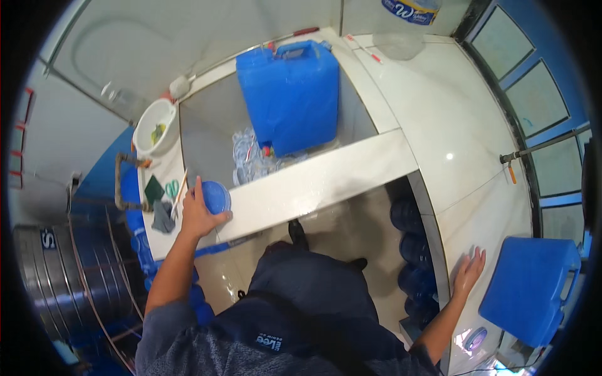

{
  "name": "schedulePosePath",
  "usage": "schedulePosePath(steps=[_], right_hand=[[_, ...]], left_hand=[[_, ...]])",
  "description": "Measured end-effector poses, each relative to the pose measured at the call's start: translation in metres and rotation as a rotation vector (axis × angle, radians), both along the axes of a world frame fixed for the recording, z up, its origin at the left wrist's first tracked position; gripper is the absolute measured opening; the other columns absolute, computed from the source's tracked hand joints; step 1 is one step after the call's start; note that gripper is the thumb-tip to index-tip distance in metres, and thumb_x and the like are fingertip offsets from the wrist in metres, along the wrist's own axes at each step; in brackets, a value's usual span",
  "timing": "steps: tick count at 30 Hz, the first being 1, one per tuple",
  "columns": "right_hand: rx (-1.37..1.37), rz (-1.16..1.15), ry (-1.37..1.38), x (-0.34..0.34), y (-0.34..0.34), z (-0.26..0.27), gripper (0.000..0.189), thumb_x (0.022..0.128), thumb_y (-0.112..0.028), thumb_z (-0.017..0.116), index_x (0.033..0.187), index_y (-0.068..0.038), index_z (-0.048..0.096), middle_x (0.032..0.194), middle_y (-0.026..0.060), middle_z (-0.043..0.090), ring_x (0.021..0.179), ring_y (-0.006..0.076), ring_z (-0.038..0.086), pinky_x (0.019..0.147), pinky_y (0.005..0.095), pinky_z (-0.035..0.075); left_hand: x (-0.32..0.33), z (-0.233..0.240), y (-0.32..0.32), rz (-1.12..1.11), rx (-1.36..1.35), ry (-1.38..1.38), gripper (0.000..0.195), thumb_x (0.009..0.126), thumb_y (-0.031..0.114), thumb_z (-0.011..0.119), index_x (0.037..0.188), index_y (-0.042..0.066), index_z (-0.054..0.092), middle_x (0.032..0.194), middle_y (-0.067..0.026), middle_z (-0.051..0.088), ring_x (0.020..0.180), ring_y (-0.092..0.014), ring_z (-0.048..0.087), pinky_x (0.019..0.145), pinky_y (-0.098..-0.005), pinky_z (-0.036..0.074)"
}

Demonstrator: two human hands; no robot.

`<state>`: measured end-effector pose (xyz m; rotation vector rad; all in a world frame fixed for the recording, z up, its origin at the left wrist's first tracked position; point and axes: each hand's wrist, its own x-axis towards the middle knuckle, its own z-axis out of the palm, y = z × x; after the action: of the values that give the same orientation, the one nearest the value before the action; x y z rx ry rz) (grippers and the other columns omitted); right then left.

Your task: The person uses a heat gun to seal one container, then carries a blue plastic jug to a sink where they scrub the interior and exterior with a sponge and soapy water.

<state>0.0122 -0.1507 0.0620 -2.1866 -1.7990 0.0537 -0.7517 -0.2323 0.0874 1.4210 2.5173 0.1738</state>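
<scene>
My left hand (200, 211) grips a round blue plastic lid or shallow tub (217, 197) at the front left corner of the tiled basin ledge. Its thumb and fingers are spread around the rim. At the right, my right hand (468, 272) is held over the white tiled counter (463, 192) with nothing in it; whether it touches the tiles I cannot tell. Close to it a blue jerrycan (524, 286) stands on the counter. A second blue jerrycan (291, 98) stands in the basin (207, 127), above a heap of clear plastic pieces (251, 157).
Left of my left hand lie green-handled scissors (172, 189), a green scouring pad (154, 190) and a grey cloth (163, 217). A white bowl (157, 126) sits behind them. Metal piping (118, 183) juts out at the left. Large blue bottles (414, 249) stand below the right counter.
</scene>
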Motion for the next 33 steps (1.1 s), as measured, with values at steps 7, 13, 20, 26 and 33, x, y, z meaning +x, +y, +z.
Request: schedulePosePath(steps=[7,13,20,26,33], right_hand=[[-0.24,-0.471,-0.304,-0.021,0.157,-0.043,0.075,0.104,-0.053,0.04,0.152,0.005,0.036,0.155,0.0328,0.035,0.146,0.0466,0.031,0.121,0.0517,0.024],[-0.038,0.221,-0.27,-0.184,0.308,-0.041,0.066,0.1,-0.039,0.051,0.142,0.012,0.046,0.149,0.031,0.046,0.146,0.0443,0.034,0.122,0.0525,0.022],[-0.035,0.892,0.139,-0.443,0.398,0.038,0.057,0.091,-0.027,0.069,0.14,-0.001,0.055,0.148,0.0272,0.048,0.14,0.0417,0.044,0.117,0.0484,0.034],[0.305,1.087,-0.006,-0.587,0.459,0.032,0.058,0.086,-0.029,0.075,0.135,-0.003,0.059,0.144,0.0231,0.053,0.136,0.0407,0.048,0.115,0.0509,0.035],[-0.139,1.342,0.061,-0.611,0.442,0.062,0.048,0.086,-0.04,0.074,0.121,-0.008,0.065,0.113,0.0135,0.071,0.107,0.0337,0.066,0.099,0.0519,0.042]], left_hand=[[-0.03,0.058,0.168,-0.258,0.165,-0.138,0.128,0.059,0.048,0.089,0.158,0.001,0.023,0.138,-0.0339,0.044,0.126,-0.046,0.051,0.107,-0.0495,0.045],[0.006,0.117,0.367,-0.342,0.28,-0.199,0.136,0.057,0.059,0.09,0.16,0.005,0.021,0.149,-0.034,0.033,0.137,-0.049,0.043,0.11,-0.0507,0.045],[-0.07,0.097,0.483,0.105,0.332,-1.081,0.095,0.087,0.04,0.078,0.154,-0.005,0.028,0.144,-0.0287,0.049,0.127,-0.038,0.058,0.105,-0.0458,0.051],[-0.047,0.124,0.487,0.13,0.289,-1.25,0.068,0.094,0.03,0.072,0.143,-0.007,0.042,0.136,-0.0208,0.057,0.119,-0.031,0.062,0.1,-0.0445,0.054],[-0.024,0.17,0.441,0.107,0.239,-1.076,0.052,0.095,0.036,0.071,0.127,-0.002,0.057,0.122,-0.015,0.063,0.111,-0.025,0.063,0.099,-0.0437,0.052]])
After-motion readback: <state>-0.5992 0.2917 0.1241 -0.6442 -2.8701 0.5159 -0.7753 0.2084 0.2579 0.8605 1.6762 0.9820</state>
